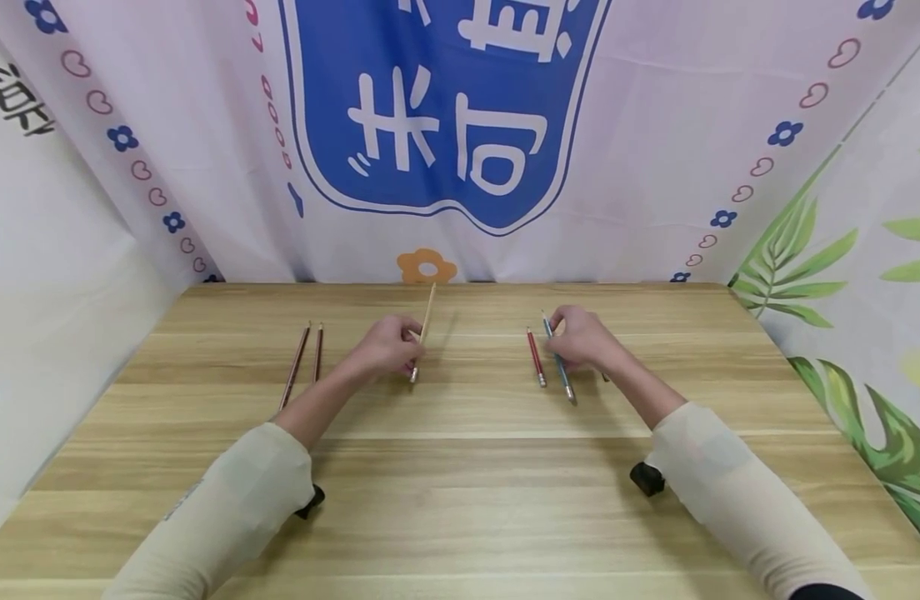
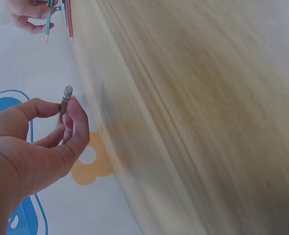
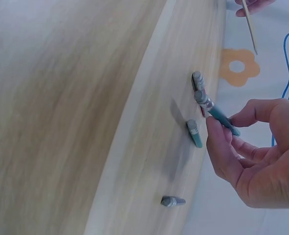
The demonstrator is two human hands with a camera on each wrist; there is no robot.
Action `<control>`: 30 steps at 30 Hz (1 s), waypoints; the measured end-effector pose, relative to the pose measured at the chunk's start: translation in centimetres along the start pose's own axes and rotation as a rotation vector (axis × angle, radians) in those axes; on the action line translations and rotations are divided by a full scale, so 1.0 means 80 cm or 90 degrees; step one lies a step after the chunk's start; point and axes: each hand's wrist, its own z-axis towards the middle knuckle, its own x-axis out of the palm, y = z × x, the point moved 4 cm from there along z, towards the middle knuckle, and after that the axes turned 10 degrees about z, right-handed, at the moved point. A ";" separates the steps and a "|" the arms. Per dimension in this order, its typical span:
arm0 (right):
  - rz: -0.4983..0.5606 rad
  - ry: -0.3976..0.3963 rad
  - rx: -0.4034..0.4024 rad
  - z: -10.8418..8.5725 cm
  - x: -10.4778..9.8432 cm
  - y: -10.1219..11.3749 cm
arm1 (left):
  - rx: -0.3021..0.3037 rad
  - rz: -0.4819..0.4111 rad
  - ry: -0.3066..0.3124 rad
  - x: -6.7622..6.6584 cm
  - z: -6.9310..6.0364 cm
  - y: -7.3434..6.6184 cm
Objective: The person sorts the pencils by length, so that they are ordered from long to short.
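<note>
My left hand (image 1: 388, 343) pinches a plain wood-coloured pencil (image 1: 428, 310) between thumb and fingers, its eraser end towards me; a shadow lies on the table to its right. The metal band and eraser of this pencil (image 2: 66, 93) show up close in the left wrist view. On the right, my right hand (image 1: 582, 337) pinches a teal-blue pencil (image 1: 562, 367) above the table. Just left of it lies a red pencil (image 1: 536, 357). The right wrist view also shows another teal pencil (image 3: 195, 134) and a dark-looking pencil (image 3: 172, 200) on the table below the hand.
Two dark brownish-red pencils (image 1: 296, 364) lie at the left of the wooden table (image 1: 460, 500), partly behind the left forearm. A printed curtain (image 1: 227, 167) hangs along the table's back edge. Black wrist devices (image 1: 647, 477) show under both sleeves.
</note>
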 end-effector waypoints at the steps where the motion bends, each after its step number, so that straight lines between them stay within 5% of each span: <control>1: 0.002 0.002 -0.002 0.000 0.001 0.001 | -0.003 -0.006 0.004 -0.001 -0.001 0.001; 11: 0.026 0.009 -0.020 0.003 0.013 0.007 | 0.000 -0.040 0.027 -0.007 -0.009 0.004; 30: 0.152 0.043 -0.019 0.003 0.028 0.007 | 0.021 -0.050 0.014 -0.021 -0.018 0.018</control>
